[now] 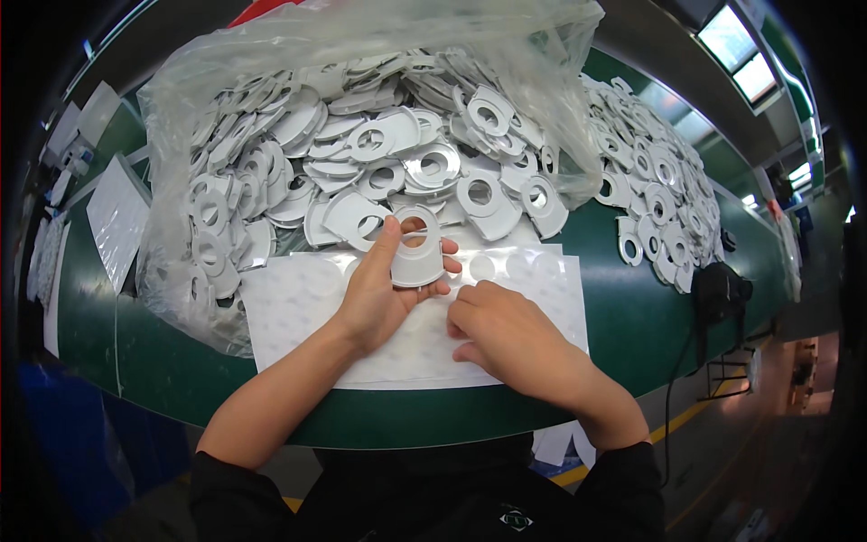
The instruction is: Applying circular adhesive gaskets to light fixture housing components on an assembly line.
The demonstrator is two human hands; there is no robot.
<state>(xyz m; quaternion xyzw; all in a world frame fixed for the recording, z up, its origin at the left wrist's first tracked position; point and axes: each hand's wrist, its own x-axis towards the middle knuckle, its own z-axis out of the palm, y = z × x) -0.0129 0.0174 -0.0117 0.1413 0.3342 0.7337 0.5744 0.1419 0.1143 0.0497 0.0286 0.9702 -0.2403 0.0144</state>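
Observation:
Over the middle of the table, my left hand (366, 303) grips a white plastic part (417, 265) with a large round hole at its top. Thumb and fingers clasp its sides. My right hand (515, 336) hovers just to the right, fingers curled in and fingertips turned toward the left hand. Whatever those fingertips may pinch is hidden. Beneath both hands lie white sheets (293, 312) with rows of round, clear-looking spots, probably stickers. A big heap of similar white parts (372, 140) rises just beyond, inside an opened clear plastic bag (176, 113).
A second heap of white parts (657, 203) spreads over the right side of the green table (623, 316). A black device (722, 294) with a cable sits at the right edge. At the left lies a flat plastic-wrapped packet (119, 221).

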